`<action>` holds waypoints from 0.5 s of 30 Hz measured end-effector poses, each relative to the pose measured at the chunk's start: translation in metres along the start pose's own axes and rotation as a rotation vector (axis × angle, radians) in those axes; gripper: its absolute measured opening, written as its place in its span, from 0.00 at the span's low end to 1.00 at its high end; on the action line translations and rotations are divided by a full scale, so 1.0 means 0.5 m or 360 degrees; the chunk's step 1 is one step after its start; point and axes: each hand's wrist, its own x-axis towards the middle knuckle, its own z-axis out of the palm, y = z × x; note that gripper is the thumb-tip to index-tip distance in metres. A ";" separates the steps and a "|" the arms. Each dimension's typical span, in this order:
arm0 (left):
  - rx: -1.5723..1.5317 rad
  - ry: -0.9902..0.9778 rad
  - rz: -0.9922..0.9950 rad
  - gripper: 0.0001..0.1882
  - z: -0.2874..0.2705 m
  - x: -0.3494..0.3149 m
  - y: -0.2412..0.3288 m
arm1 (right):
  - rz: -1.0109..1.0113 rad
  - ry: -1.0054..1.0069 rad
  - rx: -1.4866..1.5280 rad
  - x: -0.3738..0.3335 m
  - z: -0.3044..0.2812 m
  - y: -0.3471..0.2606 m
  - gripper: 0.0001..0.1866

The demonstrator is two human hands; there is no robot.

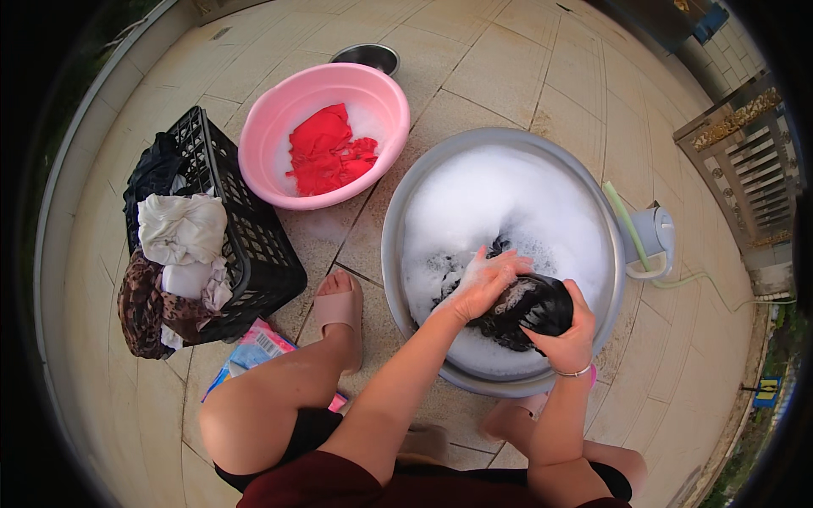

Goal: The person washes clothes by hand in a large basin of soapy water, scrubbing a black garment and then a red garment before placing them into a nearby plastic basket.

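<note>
A wide grey basin (pixel 392 292) full of white suds (pixel 483 190) stands in front of me. Wet black cloth (pixel 542 306), seemingly a garment, is bunched at its near side, partly under foam. My right hand (pixel 566 337), with a bracelet at the wrist, grips the cloth's right end between thumb and fingers. Foam coats my left hand (pixel 487 284), which lies against the cloth's left part with its fingers stretched out. More dark fabric shows through the suds beside the left fingers.
A pink basin (pixel 254 135) holds red cloth (pixel 326 152) in suds. Behind it sits a metal bowl (pixel 368 56). At left, a black crate (pixel 262 245) overflows with clothes. A grey pitcher (pixel 652 240) and green hose (pixel 625 222) flank the grey basin; a colourful packet (pixel 258 349) lies near my leg.
</note>
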 end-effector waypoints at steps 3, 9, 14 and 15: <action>-0.0868 -0.0150 0.0112 0.33 0.020 -0.004 0.094 | 0.0102 0.0411 0.0708 0.013 -0.020 -0.008 0.21; -0.0960 -0.0215 -0.0113 0.50 0.042 -0.017 0.168 | 0.0473 0.0880 0.0941 0.051 -0.005 -0.028 0.10; -0.1308 -0.0019 -0.0486 0.25 0.055 -0.064 0.109 | 0.0748 -0.0430 0.0294 0.075 -0.021 0.004 0.11; -0.1355 -0.0048 -0.0603 0.24 0.058 -0.070 0.113 | 0.0869 -0.0586 0.0279 0.074 -0.057 0.015 0.12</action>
